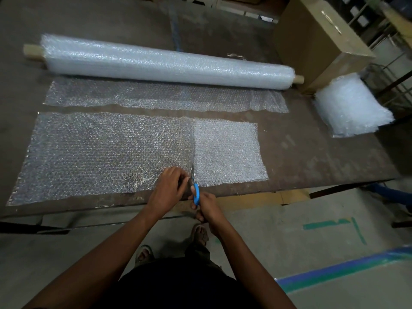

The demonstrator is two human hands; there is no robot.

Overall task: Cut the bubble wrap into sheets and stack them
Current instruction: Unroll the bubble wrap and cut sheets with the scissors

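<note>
A long strip of bubble wrap [100, 152] lies flat along the near side of the brown table [312, 157]. Its right end [227, 150] looks whiter, folded or doubled. My right hand [206, 207] grips blue-handled scissors [195, 194] at the strip's near edge, blades pointing away along the fold line. My left hand [170, 185] pinches the wrap just left of the blades. A big roll of bubble wrap [167, 63] lies across the back, with a loose length [165, 97] spread before it. A stack of cut sheets [352, 108] sits at the table's right end.
A large cardboard box [318, 39] stands at the back right, behind the stack. A metal rack [392, 85] is beside it. Below the table edge I see my feet in sandals [200, 233] and a floor with blue and green tape [347, 266].
</note>
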